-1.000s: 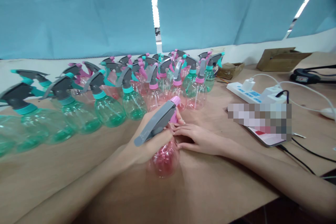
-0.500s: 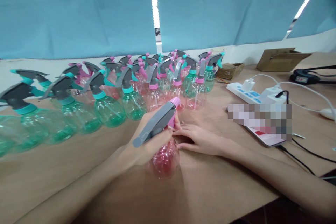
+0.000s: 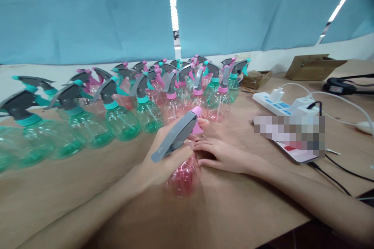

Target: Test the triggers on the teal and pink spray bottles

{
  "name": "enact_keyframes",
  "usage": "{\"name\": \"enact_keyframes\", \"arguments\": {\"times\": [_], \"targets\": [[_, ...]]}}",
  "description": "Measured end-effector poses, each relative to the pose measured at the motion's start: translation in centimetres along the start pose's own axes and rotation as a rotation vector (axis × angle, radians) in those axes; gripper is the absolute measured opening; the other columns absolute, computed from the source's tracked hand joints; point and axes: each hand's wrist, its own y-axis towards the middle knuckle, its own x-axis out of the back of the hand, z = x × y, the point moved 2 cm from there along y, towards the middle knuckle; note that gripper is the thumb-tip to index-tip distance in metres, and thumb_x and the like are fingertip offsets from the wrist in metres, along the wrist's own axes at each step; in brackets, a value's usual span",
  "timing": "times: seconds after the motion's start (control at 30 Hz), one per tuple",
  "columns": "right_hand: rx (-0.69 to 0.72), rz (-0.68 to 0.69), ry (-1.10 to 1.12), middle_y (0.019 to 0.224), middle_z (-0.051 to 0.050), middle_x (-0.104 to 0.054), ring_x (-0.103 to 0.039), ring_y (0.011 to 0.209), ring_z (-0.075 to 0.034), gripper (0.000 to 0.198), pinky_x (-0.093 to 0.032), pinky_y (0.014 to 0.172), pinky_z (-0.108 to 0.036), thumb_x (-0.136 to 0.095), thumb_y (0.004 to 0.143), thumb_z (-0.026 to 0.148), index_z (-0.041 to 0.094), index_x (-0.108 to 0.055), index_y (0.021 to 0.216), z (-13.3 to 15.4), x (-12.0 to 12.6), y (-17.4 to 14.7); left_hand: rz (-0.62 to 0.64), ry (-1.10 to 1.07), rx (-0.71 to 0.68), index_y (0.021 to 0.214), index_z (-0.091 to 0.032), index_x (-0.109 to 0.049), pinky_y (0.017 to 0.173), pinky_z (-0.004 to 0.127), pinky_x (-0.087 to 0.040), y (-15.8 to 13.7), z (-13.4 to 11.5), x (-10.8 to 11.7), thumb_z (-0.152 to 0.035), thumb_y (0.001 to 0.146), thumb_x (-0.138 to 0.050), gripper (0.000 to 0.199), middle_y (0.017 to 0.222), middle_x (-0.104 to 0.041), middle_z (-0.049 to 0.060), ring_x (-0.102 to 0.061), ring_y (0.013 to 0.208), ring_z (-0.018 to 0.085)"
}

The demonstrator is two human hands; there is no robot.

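A pink, see-through spray bottle (image 3: pixel 184 181) with a grey and pink trigger head stands on the table before me. My left hand (image 3: pixel 166 153) is closed around its neck, below the spray head. One finger reaches out past the pink trigger (image 3: pixel 198 129). On the bottle's right side, my right hand (image 3: pixel 222 153) lies low, its fingertips touching the bottle near the neck and upper body. Part of the bottle's neck is hidden behind my left hand.
Several green spray bottles (image 3: pixel 121 122) form a row at left, with pink ones (image 3: pixel 218 107) and more behind. On the right are a white power strip (image 3: pixel 270 104), a phone-like device (image 3: pixel 304 155) with a blurred screen, cables and a cardboard box (image 3: pixel 309 68).
A finger of my left hand has straightened off the trigger, and the trigger shows more fully. The bottle's head has shifted slightly right and up. My right hand stays by the bottle.
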Motion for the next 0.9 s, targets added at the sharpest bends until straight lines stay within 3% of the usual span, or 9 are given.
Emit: {"name": "enact_keyframes", "arguments": {"times": [0.13,0.37,0.9], "targets": [[0.002,0.009,-0.004,0.135,-0.013,-0.055,-0.048,0.127,-0.024,0.043,-0.038,0.105,-0.043,-0.055,0.092,0.04,0.017,-0.053,0.128,-0.11,-0.06,0.01,0.014,0.008,-0.012,0.08,-0.022,-0.06,0.05,0.026,-0.046,0.08,0.14,0.04,-0.024,0.073,-0.056,0.008,0.06,-0.059,-0.002,-0.058,0.058,0.016],[0.007,0.002,0.003,0.135,-0.012,-0.056,-0.049,0.126,-0.025,0.042,-0.04,0.104,-0.044,-0.055,0.091,0.041,0.02,-0.053,0.128,-0.04,0.08,-0.02,0.021,0.018,-0.009,0.079,-0.022,-0.058,0.048,0.025,-0.045,-0.13,0.74,0.17,-0.024,0.075,-0.054,0.006,0.061,-0.059,-0.003,-0.058,0.056,0.016],[-0.057,0.012,-0.005,0.144,-0.014,-0.046,-0.04,0.134,-0.027,0.053,-0.037,0.107,-0.043,-0.053,0.09,0.048,0.018,-0.05,0.134,-0.33,0.08,-0.27,0.027,0.033,0.015,0.101,-0.021,-0.064,0.065,0.031,-0.052,-0.07,0.02,0.09,-0.021,0.072,-0.054,0.03,0.068,-0.066,-0.001,-0.062,0.069,0.019]]}}
